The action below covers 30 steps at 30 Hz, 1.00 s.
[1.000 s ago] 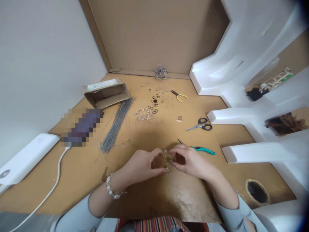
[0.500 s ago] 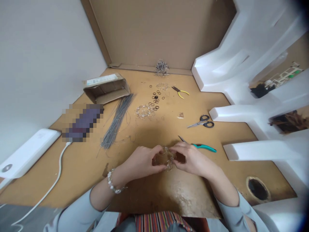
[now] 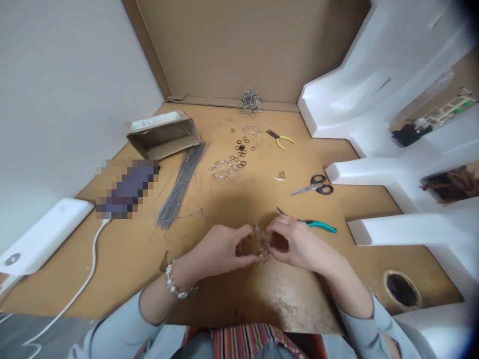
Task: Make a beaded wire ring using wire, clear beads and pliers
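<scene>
Between my two hands is a small ring of wire with clear beads [image 3: 257,230], held near the front of the table. My left hand [image 3: 223,249] pinches its left side, thumb below and fingers above. On its right side my right hand [image 3: 294,243] grips it the same way. Just behind my right hand lies a pair of teal-handled pliers [image 3: 320,226], its jaws partly covered by the hand. A similar beaded wire ring [image 3: 223,170] rests on the table farther back. The fine detail of the held piece is too small to make out.
A bundle of grey wires [image 3: 183,185] lies left, before an open cardboard box [image 3: 164,137]. Black elastic rings [image 3: 241,148], yellow-handled pliers [image 3: 280,140] and scissors [image 3: 314,186] lie behind my hands. White foam [image 3: 392,231] borders the right; a white power bank [image 3: 47,234] stands left.
The whole view has shifted very slightly. Both hands keep their pinch on the beaded wire ring, with barely any movement of the fingers.
</scene>
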Each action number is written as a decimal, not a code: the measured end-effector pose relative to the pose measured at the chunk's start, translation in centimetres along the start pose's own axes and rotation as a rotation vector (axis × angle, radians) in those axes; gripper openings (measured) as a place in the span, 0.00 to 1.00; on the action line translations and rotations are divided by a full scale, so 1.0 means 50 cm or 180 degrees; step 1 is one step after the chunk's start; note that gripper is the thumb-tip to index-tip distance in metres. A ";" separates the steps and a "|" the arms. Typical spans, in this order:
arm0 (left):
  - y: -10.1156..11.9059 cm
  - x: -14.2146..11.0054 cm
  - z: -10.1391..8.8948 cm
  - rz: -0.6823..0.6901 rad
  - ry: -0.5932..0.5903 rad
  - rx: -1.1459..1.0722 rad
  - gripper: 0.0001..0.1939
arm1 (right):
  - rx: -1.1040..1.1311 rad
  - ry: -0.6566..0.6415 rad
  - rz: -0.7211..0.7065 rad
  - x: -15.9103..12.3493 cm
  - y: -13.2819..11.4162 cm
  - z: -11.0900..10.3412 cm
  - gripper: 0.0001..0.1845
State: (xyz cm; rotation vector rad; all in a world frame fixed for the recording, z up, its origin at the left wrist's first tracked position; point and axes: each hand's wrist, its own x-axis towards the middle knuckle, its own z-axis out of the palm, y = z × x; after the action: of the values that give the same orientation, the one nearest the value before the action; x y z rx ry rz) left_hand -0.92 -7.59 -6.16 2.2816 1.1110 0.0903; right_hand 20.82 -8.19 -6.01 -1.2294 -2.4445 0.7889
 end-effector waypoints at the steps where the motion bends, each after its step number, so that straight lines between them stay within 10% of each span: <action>1: 0.000 0.000 0.000 -0.0003 -0.0003 0.0001 0.18 | -0.0004 0.0005 -0.0011 0.000 0.000 0.000 0.09; 30: -0.027 -0.002 -0.010 -0.0132 0.0912 -0.0325 0.19 | -0.0140 0.0306 0.0026 -0.012 -0.003 -0.006 0.18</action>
State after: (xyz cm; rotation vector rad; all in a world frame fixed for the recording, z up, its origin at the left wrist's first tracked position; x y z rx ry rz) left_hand -2.08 -6.79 -6.46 2.1997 1.2650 0.4595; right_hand 21.23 -8.62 -5.67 -1.2635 -2.3930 0.6656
